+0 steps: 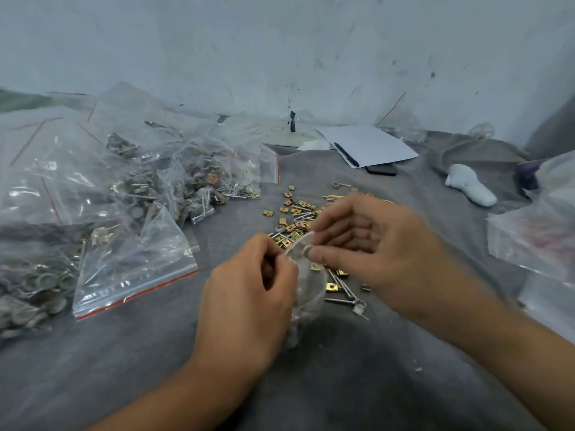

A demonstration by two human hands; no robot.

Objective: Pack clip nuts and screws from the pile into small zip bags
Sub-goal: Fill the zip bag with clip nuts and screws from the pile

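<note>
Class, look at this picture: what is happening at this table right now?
A person is packing small hardware. The left hand holds a small clear bag open, while the right hand pinches a small piece at its mouth. Loose clip nuts and screws lie on the grey cloth behind. Filled bags are heaped at the left.

Single head-worn wide-angle view, looking forward and down from the person's own viewpoint. Close range: both forearms enter from the bottom edge, the hands, left hand (249,293) and right hand (367,244), sit near frame center. The grey cloth-covered bench (311,384) fills the lower two thirds; a pale scuffed wall (280,51) fills the top third, meeting the bench straight ahead. Edges bend from lens distortion. Slight motion blur. No second view, so no overlap.
</note>
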